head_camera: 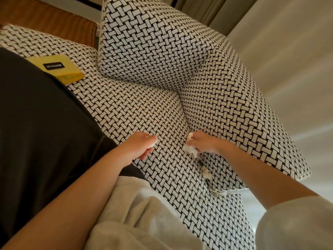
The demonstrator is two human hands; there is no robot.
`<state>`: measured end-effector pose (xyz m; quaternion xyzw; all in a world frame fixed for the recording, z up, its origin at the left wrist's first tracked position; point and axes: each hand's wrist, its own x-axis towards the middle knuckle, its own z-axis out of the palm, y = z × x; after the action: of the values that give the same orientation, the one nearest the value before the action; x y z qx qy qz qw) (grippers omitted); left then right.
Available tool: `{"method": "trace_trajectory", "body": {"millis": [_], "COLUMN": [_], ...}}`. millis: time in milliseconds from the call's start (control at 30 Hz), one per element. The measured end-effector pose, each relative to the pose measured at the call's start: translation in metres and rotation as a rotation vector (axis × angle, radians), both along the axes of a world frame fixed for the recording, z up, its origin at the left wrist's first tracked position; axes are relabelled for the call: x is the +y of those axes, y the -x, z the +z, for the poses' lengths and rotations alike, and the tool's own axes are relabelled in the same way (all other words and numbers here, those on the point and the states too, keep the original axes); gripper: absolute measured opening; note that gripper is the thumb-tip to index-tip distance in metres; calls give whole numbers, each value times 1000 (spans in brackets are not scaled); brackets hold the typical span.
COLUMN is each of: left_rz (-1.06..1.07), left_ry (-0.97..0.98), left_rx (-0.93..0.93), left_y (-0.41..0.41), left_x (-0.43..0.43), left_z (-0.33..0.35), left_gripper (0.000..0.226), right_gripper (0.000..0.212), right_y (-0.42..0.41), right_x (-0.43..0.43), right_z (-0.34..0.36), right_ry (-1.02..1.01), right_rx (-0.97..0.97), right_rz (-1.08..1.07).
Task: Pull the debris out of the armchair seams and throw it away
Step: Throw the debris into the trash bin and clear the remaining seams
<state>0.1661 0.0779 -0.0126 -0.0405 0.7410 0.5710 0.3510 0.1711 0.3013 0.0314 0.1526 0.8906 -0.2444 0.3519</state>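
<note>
Forearms (86,179) reach over the armchair (144,109): my right hand (202,143) pinches white fluff (190,151) from the armrest seam (186,116); my left hand (139,147) clutches loose scraps (153,143), apparently held for disposal.

The seam (184,112) is squeezed narrow between seat (144,105) and arm (234,105) and closed at the top by the back cushion (153,42). Lower down it is plugged by debris (206,171). The seat's left is covered by cloth (36,114) and a packet (61,68).

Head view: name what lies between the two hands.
In the head view: woven seat fabric, plus a tiny white fleck beside the left hand; the right hand is at the seam.
</note>
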Motion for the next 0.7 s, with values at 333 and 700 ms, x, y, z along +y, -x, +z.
{"method": "trace_trajectory", "body": {"millis": [333,700], "left_rz": [-11,-1], "left_ry": [-56,-170], "left_rx": [-10,-32], "left_y": [-1,-3], "left_x": [-3,-7], "left_z": [1,4], "left_gripper": [20,19], "right_gripper": [26,68], "right_y": [11,-62], "right_x": [-21,-43], "right_z": [-8,-108], "right_ry": [407,-441], "right_rx": [335,733], "right_rz": [-441,137]}}
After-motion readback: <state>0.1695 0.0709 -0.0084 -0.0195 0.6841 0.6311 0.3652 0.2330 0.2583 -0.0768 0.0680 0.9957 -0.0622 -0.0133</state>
